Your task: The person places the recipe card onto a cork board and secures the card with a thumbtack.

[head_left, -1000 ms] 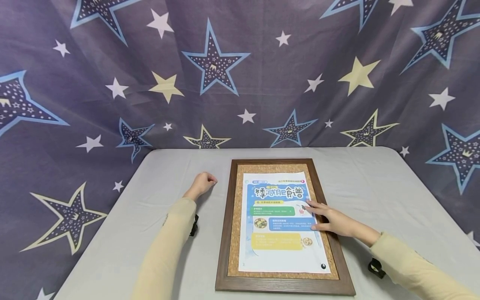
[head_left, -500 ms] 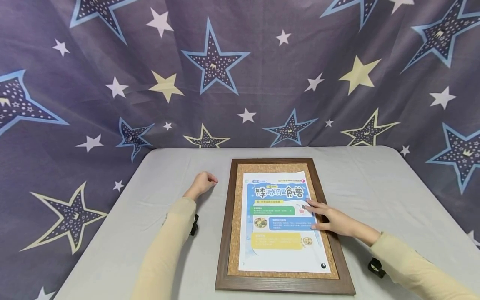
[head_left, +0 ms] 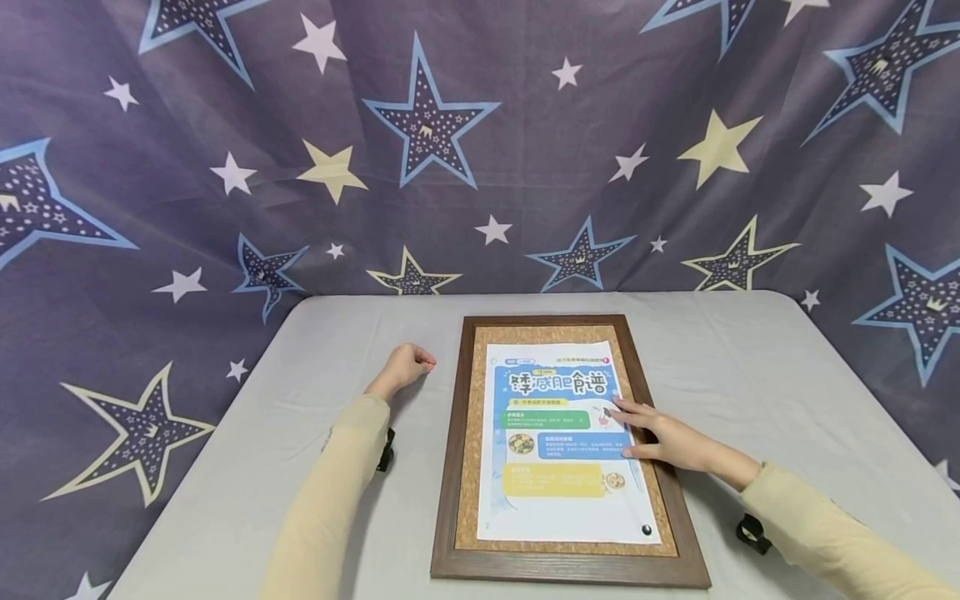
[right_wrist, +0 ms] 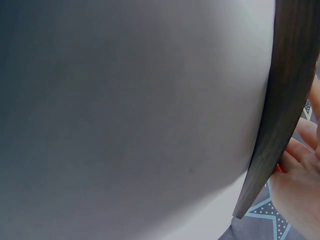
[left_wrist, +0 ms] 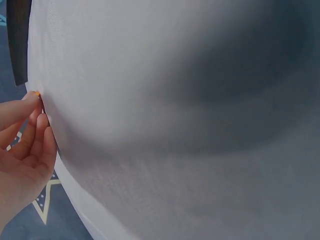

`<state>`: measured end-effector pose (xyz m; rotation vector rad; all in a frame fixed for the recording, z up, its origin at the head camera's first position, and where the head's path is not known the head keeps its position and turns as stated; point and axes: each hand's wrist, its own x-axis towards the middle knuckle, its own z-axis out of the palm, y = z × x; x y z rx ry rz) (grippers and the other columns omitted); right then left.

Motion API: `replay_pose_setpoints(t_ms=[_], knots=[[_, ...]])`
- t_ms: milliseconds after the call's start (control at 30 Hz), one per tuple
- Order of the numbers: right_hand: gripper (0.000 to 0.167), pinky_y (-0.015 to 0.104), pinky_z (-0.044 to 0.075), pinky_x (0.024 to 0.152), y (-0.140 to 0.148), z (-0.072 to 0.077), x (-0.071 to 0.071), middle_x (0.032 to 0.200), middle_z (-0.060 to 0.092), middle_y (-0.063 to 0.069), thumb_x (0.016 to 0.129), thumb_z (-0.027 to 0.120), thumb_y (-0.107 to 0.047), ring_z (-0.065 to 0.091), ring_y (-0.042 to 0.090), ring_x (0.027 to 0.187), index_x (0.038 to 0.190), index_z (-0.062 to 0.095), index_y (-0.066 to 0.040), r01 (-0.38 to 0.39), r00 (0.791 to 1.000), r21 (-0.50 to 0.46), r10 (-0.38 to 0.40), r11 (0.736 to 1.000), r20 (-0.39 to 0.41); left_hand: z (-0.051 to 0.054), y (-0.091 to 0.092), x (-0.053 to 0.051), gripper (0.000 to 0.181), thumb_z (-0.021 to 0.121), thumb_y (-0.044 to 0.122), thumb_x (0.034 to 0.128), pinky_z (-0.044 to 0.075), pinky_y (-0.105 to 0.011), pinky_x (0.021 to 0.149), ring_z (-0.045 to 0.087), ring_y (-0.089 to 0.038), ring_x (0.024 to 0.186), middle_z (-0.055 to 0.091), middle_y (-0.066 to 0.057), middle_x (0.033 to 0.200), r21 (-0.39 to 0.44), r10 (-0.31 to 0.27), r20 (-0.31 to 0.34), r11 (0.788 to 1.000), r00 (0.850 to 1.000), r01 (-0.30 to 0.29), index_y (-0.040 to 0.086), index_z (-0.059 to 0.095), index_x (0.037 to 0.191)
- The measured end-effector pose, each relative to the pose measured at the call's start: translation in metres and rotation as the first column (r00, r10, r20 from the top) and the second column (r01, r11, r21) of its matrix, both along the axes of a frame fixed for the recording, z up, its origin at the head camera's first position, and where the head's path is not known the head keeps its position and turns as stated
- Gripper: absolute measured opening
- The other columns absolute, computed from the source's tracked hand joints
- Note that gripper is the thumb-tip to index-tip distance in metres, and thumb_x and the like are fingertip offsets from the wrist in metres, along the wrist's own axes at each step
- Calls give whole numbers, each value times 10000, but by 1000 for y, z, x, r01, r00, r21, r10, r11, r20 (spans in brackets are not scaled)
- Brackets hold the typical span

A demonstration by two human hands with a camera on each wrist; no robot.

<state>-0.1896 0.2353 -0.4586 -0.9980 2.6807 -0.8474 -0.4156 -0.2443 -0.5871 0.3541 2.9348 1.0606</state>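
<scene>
My left hand (head_left: 405, 367) hovers or rests over the grey cloth left of the cork board. Its thumb and fingertips pinch a small orange thing (left_wrist: 37, 93), mostly hidden by the fingers. On the cork board (head_left: 472, 467), in its dark wooden frame, lies a printed paper sheet (head_left: 570, 522). My right hand (head_left: 671, 437) reaches across the frame's right side, thumb and visible fingers laid on the sheet's right edge. In the right wrist view a bit of red (right_wrist: 280, 168) shows by the palm; whether the hand holds it I cannot tell.
A black round pin (head_left: 647, 530) sits at the sheet's lower right corner. Grey cloth (head_left: 352, 321) covers the table under the board. Behind it hangs a dark curtain (head_left: 525, 75) patterned with stars. Black straps (head_left: 753, 533) sit under both wrists.
The left fingertips have turned slightly, so the orange thing between them shows more clearly. The right hand and the sheet stay in place.
</scene>
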Motion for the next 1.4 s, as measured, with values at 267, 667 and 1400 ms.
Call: replay_pose_setpoints(t_ms=[267, 667, 1400], knots=[[636, 560, 293, 930, 0, 0, -1, 1379, 268, 254, 818, 599, -331, 227, 483, 1226, 1288, 402, 50, -4, 1000, -2, 4, 1000, 13, 19, 1, 20, 146, 666, 257, 791, 404, -232, 464, 529, -113, 533, 640, -1, 675, 99, -129, -32, 986, 991, 132, 116, 698, 779], [635, 559, 298, 926, 0, -1, 0, 1376, 269, 260, 820, 597, -329, 235, 481, 1224, 1288, 401, 51, -9, 1000, 3, 9, 1000, 7, 122, 41, 107, 142, 632, 126, 815, 423, -238, 560, 543, -174, 647, 649, -98, 755, 117, -91, 77, 990, 993, 81, -9, 675, 830], [622, 570, 296, 921, 0, -1, -1, 1366, 282, 267, 811, 618, -296, 243, 491, 1214, 1276, 412, 62, -12, 1000, -9, 12, 1000, 0, 147, 58, 147, 118, 589, -24, 797, 457, -226, 588, 594, -259, 702, 655, -154, 821, 175, -178, 134, 972, 975, 154, -67, 650, 889]])
